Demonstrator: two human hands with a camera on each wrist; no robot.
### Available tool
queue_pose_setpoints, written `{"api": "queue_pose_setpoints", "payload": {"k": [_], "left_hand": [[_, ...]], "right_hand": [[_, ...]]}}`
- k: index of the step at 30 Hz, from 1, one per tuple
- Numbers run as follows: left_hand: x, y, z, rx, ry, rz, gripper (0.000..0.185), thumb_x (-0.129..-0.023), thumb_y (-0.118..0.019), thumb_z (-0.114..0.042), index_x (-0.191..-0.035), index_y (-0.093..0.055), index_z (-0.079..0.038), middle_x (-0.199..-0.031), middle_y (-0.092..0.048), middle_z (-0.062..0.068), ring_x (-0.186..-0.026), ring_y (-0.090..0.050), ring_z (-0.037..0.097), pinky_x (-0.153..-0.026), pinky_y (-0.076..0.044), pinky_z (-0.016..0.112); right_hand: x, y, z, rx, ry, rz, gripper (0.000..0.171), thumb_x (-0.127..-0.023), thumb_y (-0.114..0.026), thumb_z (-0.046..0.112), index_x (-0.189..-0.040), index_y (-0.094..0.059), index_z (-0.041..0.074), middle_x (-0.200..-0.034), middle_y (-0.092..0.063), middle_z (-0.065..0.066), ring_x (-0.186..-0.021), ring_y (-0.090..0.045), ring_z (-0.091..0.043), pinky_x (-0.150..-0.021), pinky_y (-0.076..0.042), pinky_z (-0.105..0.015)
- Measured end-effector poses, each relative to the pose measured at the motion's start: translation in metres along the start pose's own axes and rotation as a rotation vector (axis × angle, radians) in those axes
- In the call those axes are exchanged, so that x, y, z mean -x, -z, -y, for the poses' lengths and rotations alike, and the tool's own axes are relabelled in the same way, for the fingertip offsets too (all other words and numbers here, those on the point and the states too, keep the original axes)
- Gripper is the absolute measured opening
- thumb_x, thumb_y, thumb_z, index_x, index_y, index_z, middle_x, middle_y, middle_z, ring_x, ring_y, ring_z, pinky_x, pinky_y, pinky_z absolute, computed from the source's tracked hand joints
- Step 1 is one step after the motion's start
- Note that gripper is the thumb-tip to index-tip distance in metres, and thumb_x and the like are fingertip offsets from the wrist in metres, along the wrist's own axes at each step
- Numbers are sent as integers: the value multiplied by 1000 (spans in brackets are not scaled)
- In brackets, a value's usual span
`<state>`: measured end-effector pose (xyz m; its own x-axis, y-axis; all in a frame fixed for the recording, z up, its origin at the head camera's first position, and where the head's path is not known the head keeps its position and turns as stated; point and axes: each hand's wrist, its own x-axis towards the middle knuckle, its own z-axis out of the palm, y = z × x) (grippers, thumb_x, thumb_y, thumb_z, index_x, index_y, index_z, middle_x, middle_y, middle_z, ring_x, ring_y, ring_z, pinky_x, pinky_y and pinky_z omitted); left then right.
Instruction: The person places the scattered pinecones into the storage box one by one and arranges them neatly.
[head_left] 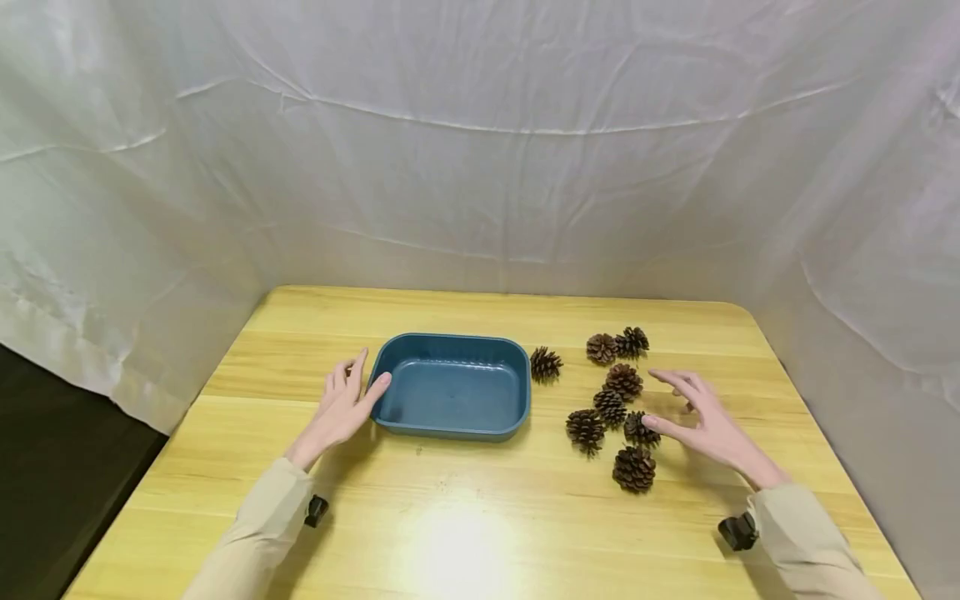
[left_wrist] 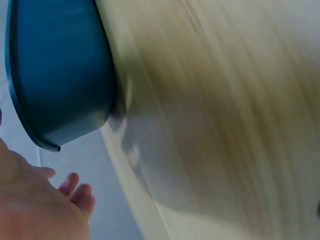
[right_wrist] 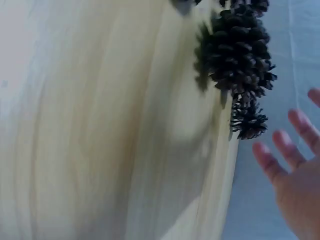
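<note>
A dark blue plastic container (head_left: 453, 398), rectangular with rounded corners, stands upright near the middle of the wooden table. At its left end is my left hand (head_left: 339, 412), fingers extended, the thumb by the rim; whether it touches cannot be told. In the left wrist view the container's outer wall (left_wrist: 62, 70) rises near the fingers. My right hand (head_left: 708, 427) hovers with fingers spread at the right side of several brown pine cones. Its thumb tip overlaps one pine cone (head_left: 641, 431) in the head view, contact unclear. Nearest the front lies a larger pine cone (head_left: 634, 469).
A single pine cone (head_left: 545, 365) lies close against the container's right side. At the back of the group sit two more, a reddish-brown pine cone (head_left: 602, 348) and a darker pine cone (head_left: 632, 342). White cloth (head_left: 480, 183) encloses the table's back and sides.
</note>
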<state>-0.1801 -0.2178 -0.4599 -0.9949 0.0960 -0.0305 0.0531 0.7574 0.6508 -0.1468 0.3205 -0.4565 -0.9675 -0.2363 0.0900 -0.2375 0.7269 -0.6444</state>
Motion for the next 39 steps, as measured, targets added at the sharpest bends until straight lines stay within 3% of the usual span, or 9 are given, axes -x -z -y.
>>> {"api": "queue_pose_setpoints", "payload": {"k": [3, 6, 10, 16, 22, 26, 30, 34, 39], "left_hand": [[-3, 0, 2, 127, -4, -15, 76, -105, -44, -43, -159, -14, 2, -141, -35, 29, -131, -34, 43, -108, -36, 59], [-5, 0, 4, 239, -5, -48, 67, -106, -47, -31, -154, -25, 9, -127, -49, 27, -117, -50, 38, -99, -45, 43], [-3, 2, 3, 305, 31, -68, 56, -106, -49, -27, -148, -38, 8, -123, -59, 27, -112, -60, 34, -95, -49, 33], [-1, 3, 7, 432, 55, -75, 49, -105, -53, -23, -145, -46, 5, -124, -63, 29, -88, -59, 3, -80, -50, 14], [-1, 3, 15, 565, 37, -65, 43, -100, -58, -8, -139, -51, 9, -107, -70, 24, -75, -62, -2, -77, -55, 14], [-1, 3, 18, 617, 17, -15, 44, -98, -60, -3, -138, -51, 11, -99, -72, 16, -72, -66, 1, -75, -59, 20], [-1, 3, 20, 630, -12, 48, 47, -98, -61, -3, -140, -49, 12, -95, -71, 13, -69, -65, 4, -72, -61, 25], [-1, 3, 22, 656, -50, 110, 50, -97, -61, -2, -142, -46, 13, -95, -70, 14, -69, -65, 7, -71, -62, 28], [-1, 3, 23, 681, -74, 168, 52, -97, -62, -2, -143, -43, 14, -95, -70, 10, -71, -66, 7, -71, -62, 27]], "right_hand": [[1, 0, 2, -116, 49, 3, 62, -91, -74, 20, -147, -49, 9, -131, -52, -14, -107, -51, -24, -85, -55, -37], [2, 2, 2, -267, 133, 48, 52, -89, -74, 6, -137, -55, -3, -116, -59, -13, -95, -58, -15, -76, -57, -24], [4, 6, 0, -434, 177, 160, 44, -87, -72, -3, -128, -57, -12, -113, -65, -13, -89, -64, -13, -72, -60, -25], [5, 11, -3, -523, 149, 319, 40, -89, -70, -4, -127, -59, -10, -111, -68, -17, -90, -69, -17, -79, -62, -30], [7, 12, -10, -530, 159, 452, 45, -89, -69, -4, -133, -58, -6, -97, -70, -18, -88, -69, -19, -79, -62, -31], [9, 11, -13, -533, 192, 506, 48, -89, -69, -4, -136, -56, -7, -90, -69, -17, -80, -68, -22, -71, -62, -34], [9, 8, -13, -561, 206, 552, 51, -90, -68, -4, -138, -53, -10, -84, -66, -25, -70, -66, -28, -61, -60, -37], [8, 5, -14, -570, 210, 578, 51, -90, -68, -4, -137, -52, -12, -80, -62, -31, -60, -59, -33, -50, -56, -37], [9, 2, -13, -505, 215, 549, 48, -88, -71, -1, -134, -58, -8, -74, -63, -24, -55, -49, -36, -41, -46, -32]]}}
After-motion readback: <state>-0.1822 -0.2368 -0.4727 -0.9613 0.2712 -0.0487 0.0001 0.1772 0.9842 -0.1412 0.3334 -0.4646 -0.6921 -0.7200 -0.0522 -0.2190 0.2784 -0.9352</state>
